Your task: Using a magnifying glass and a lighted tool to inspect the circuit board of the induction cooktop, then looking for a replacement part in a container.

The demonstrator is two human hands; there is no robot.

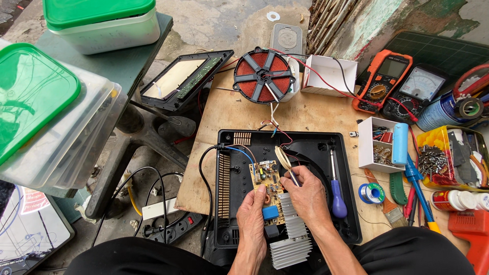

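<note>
A black plastic cooker base (229,168) lies open on a wooden board. Inside it sits a yellow circuit board (266,174) with a finned aluminium heat sink (291,234). My left hand (253,211) grips the board's lower left part, thumb near a blue component. My right hand (307,196) rests on the board's right side and holds a thin metal tool beside a flat beige ribbon cable (281,157). A red copper coil disc (264,75) lies further back, joined to the base by wires.
A blue-handled screwdriver (336,191) lies in the base at right. Two multimeters (383,80), small white boxes (375,144), solder, tools and a tray of screws crowd the right. The cooker's top panel (184,79) leans at left; green-lidded tubs (102,23) sit on a stool.
</note>
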